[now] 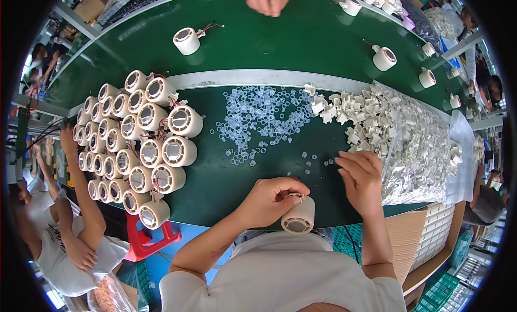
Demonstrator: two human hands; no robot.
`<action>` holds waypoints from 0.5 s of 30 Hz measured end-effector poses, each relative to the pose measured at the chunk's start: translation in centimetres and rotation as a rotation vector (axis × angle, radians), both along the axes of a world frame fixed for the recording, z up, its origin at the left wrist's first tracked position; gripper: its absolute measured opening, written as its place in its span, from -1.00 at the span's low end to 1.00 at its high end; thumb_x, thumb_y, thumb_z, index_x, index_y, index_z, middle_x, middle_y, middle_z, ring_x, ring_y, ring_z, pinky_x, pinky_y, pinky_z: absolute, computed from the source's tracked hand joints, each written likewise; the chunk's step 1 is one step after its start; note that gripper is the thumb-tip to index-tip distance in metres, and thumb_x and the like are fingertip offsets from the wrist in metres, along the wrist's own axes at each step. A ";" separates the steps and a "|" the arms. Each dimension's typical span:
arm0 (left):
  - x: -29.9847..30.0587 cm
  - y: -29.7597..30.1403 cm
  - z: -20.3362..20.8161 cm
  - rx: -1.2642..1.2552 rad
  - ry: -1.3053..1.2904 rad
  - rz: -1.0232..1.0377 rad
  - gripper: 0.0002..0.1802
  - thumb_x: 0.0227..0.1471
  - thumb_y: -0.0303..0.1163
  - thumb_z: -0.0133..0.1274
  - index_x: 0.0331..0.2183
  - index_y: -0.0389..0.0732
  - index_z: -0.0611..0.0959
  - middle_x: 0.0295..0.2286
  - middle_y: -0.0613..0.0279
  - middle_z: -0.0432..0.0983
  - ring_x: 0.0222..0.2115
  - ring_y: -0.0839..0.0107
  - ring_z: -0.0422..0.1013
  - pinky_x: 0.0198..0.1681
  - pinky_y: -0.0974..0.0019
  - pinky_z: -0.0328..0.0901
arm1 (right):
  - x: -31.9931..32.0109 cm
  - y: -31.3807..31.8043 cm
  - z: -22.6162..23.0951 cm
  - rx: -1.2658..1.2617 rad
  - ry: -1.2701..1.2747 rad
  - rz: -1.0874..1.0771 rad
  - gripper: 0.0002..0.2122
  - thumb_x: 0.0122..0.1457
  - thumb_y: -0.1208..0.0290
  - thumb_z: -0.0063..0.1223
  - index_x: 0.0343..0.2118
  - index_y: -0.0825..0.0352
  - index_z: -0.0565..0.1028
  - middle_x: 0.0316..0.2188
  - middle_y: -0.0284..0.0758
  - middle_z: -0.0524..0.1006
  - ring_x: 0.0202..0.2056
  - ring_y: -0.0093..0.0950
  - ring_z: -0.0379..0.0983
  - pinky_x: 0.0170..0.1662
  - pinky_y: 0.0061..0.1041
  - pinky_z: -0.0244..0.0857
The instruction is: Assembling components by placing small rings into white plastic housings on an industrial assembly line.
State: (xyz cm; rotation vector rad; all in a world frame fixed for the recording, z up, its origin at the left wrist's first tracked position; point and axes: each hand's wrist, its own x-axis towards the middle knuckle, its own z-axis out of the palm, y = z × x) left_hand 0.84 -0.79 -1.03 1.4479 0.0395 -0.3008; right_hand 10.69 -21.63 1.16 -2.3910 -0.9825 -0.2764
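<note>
My left hand (276, 200) is closed round a white cylindrical motor-like unit (298, 218) at the table's near edge. The unit's slotted round end tilts down toward me, and its top is partly covered by my thumb and fingers. My right hand (360, 174) hovers at the table top with thumb and forefinger apart. Beside its fingertips lie a few small clear plastic rings (308, 163). A larger spread of the same clear rings (264, 115) covers the middle of the table. To the right is a heap of small white plastic clips (355, 115).
Many similar white units (153, 118) stand in rows at left, with thin wires. The clips spill from a clear plastic bag (417, 161). Beyond a metal rail (242, 78), more units (187, 41) sit on a green belt, near another person's hand (267, 1). A co-worker sits at left.
</note>
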 end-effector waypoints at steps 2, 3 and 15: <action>-0.3 0.0 0.2 -0.011 0.072 0.055 -0.76 -0.10 -0.69 -0.03 -0.31 -0.29 0.60 -0.43 0.24 0.53 -0.51 0.58 0.35 -0.44 0.58 0.27 | 0.2 -1.3 0.2 -0.154 -0.023 -0.089 -0.75 -0.17 0.59 0.14 -0.35 0.22 0.57 -0.32 -0.45 0.55 -0.22 -0.46 0.35 -0.07 -0.42 0.12; -0.3 0.0 0.4 -0.014 0.073 0.055 -0.76 -0.10 -0.69 -0.03 -0.31 -0.29 0.60 -0.43 0.24 0.53 -0.51 0.58 0.35 -0.44 0.58 0.27 | 0.3 -1.5 0.2 -0.157 -0.023 -0.089 -0.75 -0.17 0.59 0.14 -0.35 0.22 0.57 -0.32 -0.45 0.55 -0.22 -0.46 0.35 -0.07 -0.42 0.12; -0.9 -0.6 0.8 0.044 0.123 0.211 -0.76 -0.19 -0.64 -0.07 -0.39 -0.31 0.61 -0.51 0.30 0.50 -0.63 0.58 0.25 -0.55 0.54 0.19 | -1.7 0.6 -1.2 0.187 0.176 -0.123 -0.73 -0.08 0.70 0.09 -0.25 0.34 0.50 -0.40 -0.33 0.50 -0.41 -0.50 0.41 -0.27 -0.56 0.26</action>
